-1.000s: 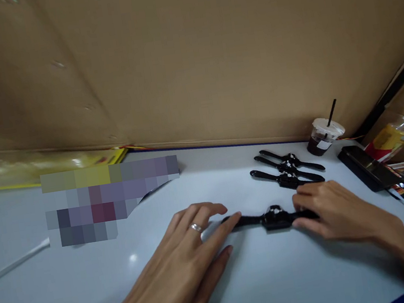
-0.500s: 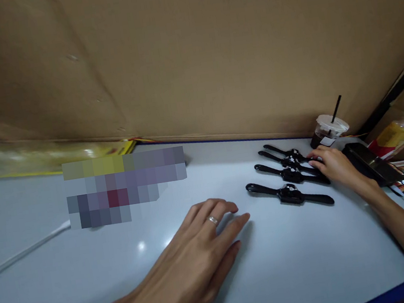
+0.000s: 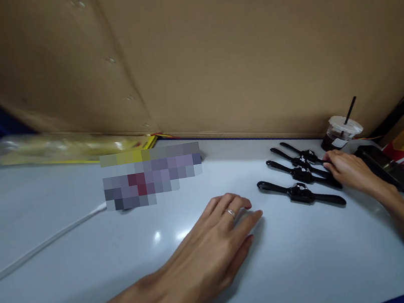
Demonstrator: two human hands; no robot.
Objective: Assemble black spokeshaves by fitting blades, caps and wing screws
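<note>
Several black two-handled tools lie roughly parallel on the white table [image 3: 300, 253], right of centre. The nearest black tool [image 3: 301, 193] lies apart from the others, with nothing on it. My left hand [image 3: 223, 239], a ring on one finger, rests over the table to the left of that tool, fingers spread and holding nothing. At the back of the row, my right hand [image 3: 352, 169] has its fingers closed on the right handle of the farthest black tool [image 3: 307, 155]; its fingertips partly cover that handle.
Behind my right hand stands a lidded cup [image 3: 339, 132] with a black straw. A black case [image 3: 386, 164], a bottle and printed packets are at the right. A yellow plastic-wrapped package [image 3: 68, 146], a blurred-out object and a white cable [image 3: 45, 245] are at left. Cardboard rises behind.
The view has turned slightly left, so the table things appear farther right. Both hands keep nearly the same places beside the tools.
</note>
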